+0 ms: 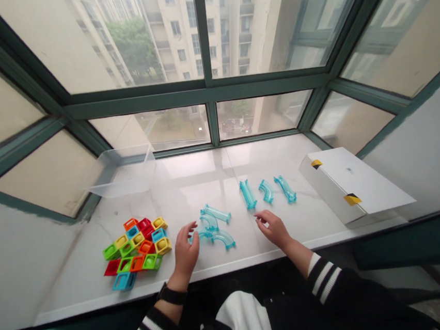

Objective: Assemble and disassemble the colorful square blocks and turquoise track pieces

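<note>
On a white marble windowsill (pixel 190 181), clear turquoise track pieces (pixel 216 227) lie loose, with the left hand (pixel 185 249) just beside them, fingers apart, and the right hand (pixel 273 230) to their right, fingers loosely curled and empty.

Clear blue track pieces (pixel 216 213), see-through plastic, bent like little slides. Four lie in messy heap near front edge of white stone window sill (pixel 183 189), lying flat, some on top of others. Three more pieces (pixel 266 191) sit in row to right, apart, ends pointing toward back edge.
</note>
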### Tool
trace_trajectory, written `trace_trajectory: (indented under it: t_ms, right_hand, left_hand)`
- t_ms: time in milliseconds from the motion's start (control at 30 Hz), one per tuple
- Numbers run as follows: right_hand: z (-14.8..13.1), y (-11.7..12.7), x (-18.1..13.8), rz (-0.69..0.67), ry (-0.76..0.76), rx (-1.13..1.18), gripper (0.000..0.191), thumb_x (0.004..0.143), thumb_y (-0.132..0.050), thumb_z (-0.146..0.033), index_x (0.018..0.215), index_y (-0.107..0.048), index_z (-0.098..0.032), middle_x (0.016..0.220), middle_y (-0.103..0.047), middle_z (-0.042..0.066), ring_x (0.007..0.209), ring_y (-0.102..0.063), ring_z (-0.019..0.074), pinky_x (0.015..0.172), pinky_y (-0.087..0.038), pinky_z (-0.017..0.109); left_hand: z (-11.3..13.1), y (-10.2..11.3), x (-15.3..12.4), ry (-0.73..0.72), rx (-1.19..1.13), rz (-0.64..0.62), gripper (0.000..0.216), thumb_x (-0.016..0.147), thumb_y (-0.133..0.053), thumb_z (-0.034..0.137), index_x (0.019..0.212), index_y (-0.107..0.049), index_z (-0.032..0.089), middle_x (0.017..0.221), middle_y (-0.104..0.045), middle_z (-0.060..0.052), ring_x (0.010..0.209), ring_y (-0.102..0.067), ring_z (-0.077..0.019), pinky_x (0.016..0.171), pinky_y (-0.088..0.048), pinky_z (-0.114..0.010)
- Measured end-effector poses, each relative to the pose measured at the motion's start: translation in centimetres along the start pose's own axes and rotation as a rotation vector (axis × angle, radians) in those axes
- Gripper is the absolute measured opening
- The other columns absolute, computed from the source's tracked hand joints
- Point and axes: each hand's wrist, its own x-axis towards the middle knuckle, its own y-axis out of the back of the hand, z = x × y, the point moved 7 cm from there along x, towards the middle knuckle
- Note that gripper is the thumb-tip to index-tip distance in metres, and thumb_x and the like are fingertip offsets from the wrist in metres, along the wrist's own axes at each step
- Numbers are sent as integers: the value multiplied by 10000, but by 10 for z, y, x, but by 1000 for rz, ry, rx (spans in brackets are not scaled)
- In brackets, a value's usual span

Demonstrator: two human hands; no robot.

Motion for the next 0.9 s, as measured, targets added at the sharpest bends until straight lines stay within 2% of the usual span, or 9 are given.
trace_trajectory:
  t_ms: [67,133,233,300,433,533,667,767,900]
  right_hand:
    - [-4,-19,-18,-111,-4,27,240,990,-560,-234,1160,-729,-245,977,-711,62,821,-677,200,846,-586,349]
    - [-9,-42,-32,-221,-8,51,306,960,-605,-217,1243,-714,-262,1065,-711,63,880,-693,200,878,-594,353]
    - [-25,-73,-41,-327,32,47,524,895,-709,-194,1408,-652,-288,1278,-665,92,1126,-683,238,1037,-560,392]
    - [-37,-89,-40,-361,69,16,587,875,-738,-165,1440,-643,-289,1343,-642,109,1234,-642,263,1104,-520,412]
    - [-48,-109,-35,-407,105,-65,432,892,-697,-97,1291,-739,-256,1230,-708,96,1161,-654,264,1057,-526,403]
    - [-47,-113,-34,-417,113,-91,346,900,-668,-72,1181,-770,-245,1155,-738,79,1110,-660,249,1023,-525,385]
    - [-41,-107,-38,-409,99,-49,325,881,-652,-45,1111,-776,-239,1113,-747,67,1093,-672,231,1013,-519,363]
    - [-37,-96,-41,-404,75,4,328,863,-638,-35,1074,-782,-242,1083,-751,56,1070,-686,218,993,-524,341]
    - [-32,-73,-48,-396,20,69,355,829,-609,-16,1036,-786,-243,1027,-754,32,925,-700,183,899,-538,296]
  left_hand:
    - [-26,19,-19,21,79,53,352,971,-527,367,1280,-633,237,1196,-721,-92,1104,-686,-277,956,-601,-479]
    - [-45,24,-38,23,132,69,368,968,-533,385,1296,-614,238,1244,-703,-107,1189,-670,-297,1019,-588,-509]
    - [-55,14,-57,-12,201,52,418,972,-545,382,1366,-577,244,1348,-658,-125,1326,-614,-312,1147,-514,-551]
    - [-55,3,-62,-38,227,39,451,980,-552,377,1409,-560,238,1462,-595,-148,1412,-557,-321,1206,-457,-563]
    - [-52,-17,-62,-60,284,-34,482,989,-549,373,1449,-572,232,1640,-459,-160,1518,-454,-340,1239,-408,-567]
    - [-52,-26,-61,-63,336,-96,479,1001,-518,354,1463,-584,251,1662,-461,-132,1542,-428,-332,1266,-357,-575]
    - [-54,-28,-62,-47,351,-101,456,1015,-471,335,1443,-604,246,1644,-497,-122,1528,-451,-316,1270,-343,-571]
    - [-54,-28,-63,-48,349,-90,450,1020,-460,335,1437,-607,250,1642,-501,-119,1521,-462,-314,1265,-350,-567]
    - [-54,-30,-64,-69,368,-85,456,1026,-458,336,1453,-590,246,1660,-475,-124,1526,-456,-319,1265,-348,-569]
